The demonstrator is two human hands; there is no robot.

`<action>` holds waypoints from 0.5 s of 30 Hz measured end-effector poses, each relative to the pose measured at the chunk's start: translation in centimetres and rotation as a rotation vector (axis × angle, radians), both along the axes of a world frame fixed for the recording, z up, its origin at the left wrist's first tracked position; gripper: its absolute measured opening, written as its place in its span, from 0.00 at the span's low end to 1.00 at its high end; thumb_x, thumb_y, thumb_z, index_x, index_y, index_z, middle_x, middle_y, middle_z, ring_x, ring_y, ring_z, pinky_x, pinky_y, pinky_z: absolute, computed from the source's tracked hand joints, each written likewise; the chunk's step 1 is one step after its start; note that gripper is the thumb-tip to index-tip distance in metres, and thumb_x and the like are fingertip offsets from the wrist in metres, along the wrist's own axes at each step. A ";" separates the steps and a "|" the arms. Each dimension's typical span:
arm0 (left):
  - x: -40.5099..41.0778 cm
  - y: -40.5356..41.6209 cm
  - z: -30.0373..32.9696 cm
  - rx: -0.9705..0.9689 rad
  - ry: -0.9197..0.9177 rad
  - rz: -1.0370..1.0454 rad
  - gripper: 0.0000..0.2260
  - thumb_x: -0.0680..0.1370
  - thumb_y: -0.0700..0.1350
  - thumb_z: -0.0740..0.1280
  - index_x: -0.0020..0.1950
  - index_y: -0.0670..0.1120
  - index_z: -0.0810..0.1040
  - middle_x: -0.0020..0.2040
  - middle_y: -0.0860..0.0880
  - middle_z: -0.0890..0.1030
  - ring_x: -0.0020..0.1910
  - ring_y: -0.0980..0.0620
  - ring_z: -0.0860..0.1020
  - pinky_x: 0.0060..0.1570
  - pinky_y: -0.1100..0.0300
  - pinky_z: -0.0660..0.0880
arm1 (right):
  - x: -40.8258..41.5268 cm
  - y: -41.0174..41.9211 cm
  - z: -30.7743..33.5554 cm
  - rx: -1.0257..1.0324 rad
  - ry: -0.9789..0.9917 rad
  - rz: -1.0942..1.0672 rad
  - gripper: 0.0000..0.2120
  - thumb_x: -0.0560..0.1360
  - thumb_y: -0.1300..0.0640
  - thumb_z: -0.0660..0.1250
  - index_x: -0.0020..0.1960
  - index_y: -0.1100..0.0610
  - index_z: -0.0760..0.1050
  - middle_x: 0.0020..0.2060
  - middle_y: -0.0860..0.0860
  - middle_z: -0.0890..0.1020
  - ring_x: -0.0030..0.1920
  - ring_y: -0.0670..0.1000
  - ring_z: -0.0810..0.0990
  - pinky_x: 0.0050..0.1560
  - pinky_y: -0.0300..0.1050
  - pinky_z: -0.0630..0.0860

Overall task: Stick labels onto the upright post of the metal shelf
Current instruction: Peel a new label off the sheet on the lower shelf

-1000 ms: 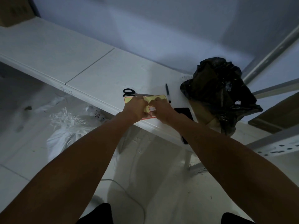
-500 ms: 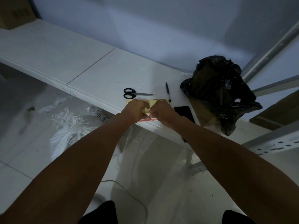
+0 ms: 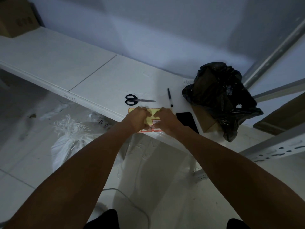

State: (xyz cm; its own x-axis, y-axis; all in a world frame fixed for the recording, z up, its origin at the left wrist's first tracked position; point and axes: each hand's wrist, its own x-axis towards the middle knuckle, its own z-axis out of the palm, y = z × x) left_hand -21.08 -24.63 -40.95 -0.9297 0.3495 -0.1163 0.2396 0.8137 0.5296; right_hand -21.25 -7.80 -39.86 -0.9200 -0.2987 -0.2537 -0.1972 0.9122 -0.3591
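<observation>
Pinching at the label sheet [image 3: 152, 115] lying on the shelf board [image 3: 92, 70] just in front of the scissors [image 3: 133, 100], our left hand [image 3: 138, 119] and right hand [image 3: 165, 120] close on thin, floppy, sticky paper, best lifted by a corner.

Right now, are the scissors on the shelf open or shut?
Shut. The scissors lie flat on the shelf board, blades together as one thin line, both handle loops touching.

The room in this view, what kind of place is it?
Probably a storeroom: bare metal shelf with slotted posts, a cardboard box on it, and white sacks on the floor.
</observation>
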 end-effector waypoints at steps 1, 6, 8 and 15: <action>0.1 0.1 0.2 -0.022 0.016 -0.011 0.22 0.67 0.47 0.81 0.58 0.42 0.84 0.59 0.42 0.82 0.59 0.43 0.78 0.56 0.57 0.76 | 0.2 -0.1 0.0 0.007 0.009 0.008 0.24 0.73 0.52 0.74 0.66 0.59 0.76 0.61 0.57 0.73 0.63 0.57 0.71 0.63 0.51 0.71; 0.8 0.3 0.8 0.002 0.055 -0.006 0.16 0.66 0.45 0.82 0.52 0.44 0.86 0.51 0.45 0.83 0.50 0.50 0.75 0.47 0.63 0.68 | 0.9 -0.2 0.1 0.041 0.059 0.040 0.19 0.73 0.50 0.73 0.61 0.55 0.79 0.53 0.55 0.77 0.55 0.56 0.76 0.54 0.49 0.73; 1.0 0.4 0.8 -0.009 0.063 -0.001 0.15 0.66 0.45 0.81 0.51 0.44 0.85 0.51 0.45 0.83 0.53 0.47 0.78 0.48 0.61 0.70 | 0.8 -0.1 0.3 0.058 0.039 0.045 0.18 0.72 0.48 0.74 0.58 0.54 0.79 0.53 0.53 0.78 0.53 0.55 0.76 0.53 0.50 0.73; 1.0 0.7 0.4 -0.032 0.051 0.009 0.19 0.67 0.43 0.81 0.56 0.43 0.83 0.57 0.45 0.81 0.58 0.46 0.77 0.51 0.59 0.70 | 0.3 0.9 1.1 -0.054 -0.025 0.024 0.09 0.78 0.56 0.67 0.47 0.59 0.84 0.41 0.53 0.83 0.42 0.55 0.81 0.45 0.51 0.77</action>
State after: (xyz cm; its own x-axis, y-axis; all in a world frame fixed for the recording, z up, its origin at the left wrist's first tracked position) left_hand -20.09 -23.97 -40.52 -0.9378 0.3379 -0.0799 0.2581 0.8322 0.4908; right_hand -20.99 -6.88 -38.77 -0.9059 -0.3350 -0.2590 -0.2097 0.8863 -0.4130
